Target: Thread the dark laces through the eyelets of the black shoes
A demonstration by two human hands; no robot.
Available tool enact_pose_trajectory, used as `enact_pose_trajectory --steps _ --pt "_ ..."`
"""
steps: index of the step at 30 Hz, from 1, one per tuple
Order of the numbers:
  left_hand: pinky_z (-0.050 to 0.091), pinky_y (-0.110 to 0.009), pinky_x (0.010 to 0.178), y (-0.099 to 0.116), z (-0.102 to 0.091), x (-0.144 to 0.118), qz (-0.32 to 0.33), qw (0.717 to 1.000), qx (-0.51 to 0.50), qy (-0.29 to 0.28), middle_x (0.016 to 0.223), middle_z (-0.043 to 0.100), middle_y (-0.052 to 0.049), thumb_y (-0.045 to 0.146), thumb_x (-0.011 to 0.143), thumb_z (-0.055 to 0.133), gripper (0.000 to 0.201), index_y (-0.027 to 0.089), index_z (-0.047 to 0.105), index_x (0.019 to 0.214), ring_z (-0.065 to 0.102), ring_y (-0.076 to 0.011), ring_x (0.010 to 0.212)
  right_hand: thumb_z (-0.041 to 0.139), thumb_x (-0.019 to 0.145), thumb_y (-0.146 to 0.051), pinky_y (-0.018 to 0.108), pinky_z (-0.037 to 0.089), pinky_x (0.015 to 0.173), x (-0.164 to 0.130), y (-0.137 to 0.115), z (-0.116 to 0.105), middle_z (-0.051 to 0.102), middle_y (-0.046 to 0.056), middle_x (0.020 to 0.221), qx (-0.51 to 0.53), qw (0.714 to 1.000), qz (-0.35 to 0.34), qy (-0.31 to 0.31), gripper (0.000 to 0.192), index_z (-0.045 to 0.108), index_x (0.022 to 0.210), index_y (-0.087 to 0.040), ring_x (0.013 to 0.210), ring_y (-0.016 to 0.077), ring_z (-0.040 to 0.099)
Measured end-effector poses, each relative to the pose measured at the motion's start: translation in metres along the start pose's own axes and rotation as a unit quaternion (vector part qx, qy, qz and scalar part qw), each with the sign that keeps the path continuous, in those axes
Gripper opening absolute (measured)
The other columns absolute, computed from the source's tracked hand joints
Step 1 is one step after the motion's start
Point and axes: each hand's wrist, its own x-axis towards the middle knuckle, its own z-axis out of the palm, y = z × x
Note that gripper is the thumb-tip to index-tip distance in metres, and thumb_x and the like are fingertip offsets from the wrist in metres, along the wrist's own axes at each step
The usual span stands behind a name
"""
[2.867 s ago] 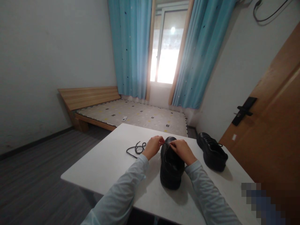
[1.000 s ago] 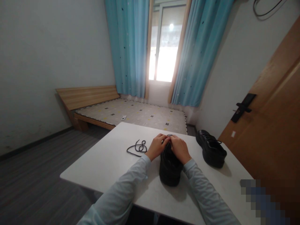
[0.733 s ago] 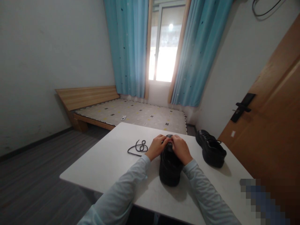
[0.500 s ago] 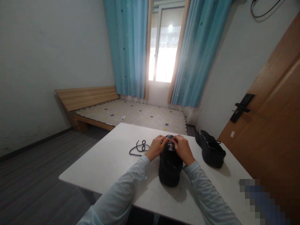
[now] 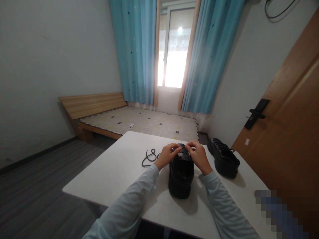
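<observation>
Black shoe (image 5: pixel 181 174) mid-tabletop (image 5: pixel 117 172), toe away. Left hand (image 5: pixel 167 155) and right hand (image 5: pixel 198 156) pinch narrow at its far top; contents unclear. Looks stiff, moderately heavy; loose lace (image 5: pixel 149 157) limp, best held near the tip.

A single head-worn camera looks forward and slightly down from the person's seat, close over the near edge of the white bench (image 5: pixel 119 172). It faces across the room toward the bed (image 5: pixel 139 122) and the curtained window (image 5: pixel 171 53) opposite.
</observation>
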Motion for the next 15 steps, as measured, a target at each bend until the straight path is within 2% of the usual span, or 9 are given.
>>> enact_pose_trajectory --steps 6,11,15 --pt "0.049 -0.027 0.076 0.008 -0.002 0.002 -0.006 0.996 -0.077 -0.035 0.079 0.067 -0.004 0.037 0.079 0.057 0.024 0.014 0.061 0.079 0.062 -0.0143 0.077 0.055 0.075 -0.045 0.028 0.048 0.065 0.001 -0.004 -0.002 0.063 0.007 0.081 0.041 0.997 0.030 -0.050 0.030 0.061 0.071 -0.016 0.077 0.0188 0.059" --pt "0.047 -0.025 0.074 0.018 -0.004 0.000 0.012 0.999 -0.023 -0.032 0.076 0.067 -0.002 0.033 0.083 0.052 0.020 0.015 0.059 0.078 0.061 -0.0132 0.074 0.056 0.075 -0.040 0.029 0.048 0.065 0.005 0.007 -0.008 0.064 0.006 0.077 0.022 0.996 0.071 -0.049 0.024 0.059 0.072 -0.016 0.074 0.0184 0.060" --pt "0.045 -0.022 0.072 0.018 -0.002 0.002 0.026 0.999 0.011 -0.024 0.077 0.067 0.000 0.033 0.083 0.052 0.019 0.016 0.060 0.079 0.060 -0.0121 0.073 0.064 0.066 -0.029 0.026 0.048 0.056 0.005 0.019 -0.016 0.059 0.003 0.075 0.011 0.985 0.136 -0.108 0.020 0.058 0.080 -0.016 0.065 0.0144 0.058"
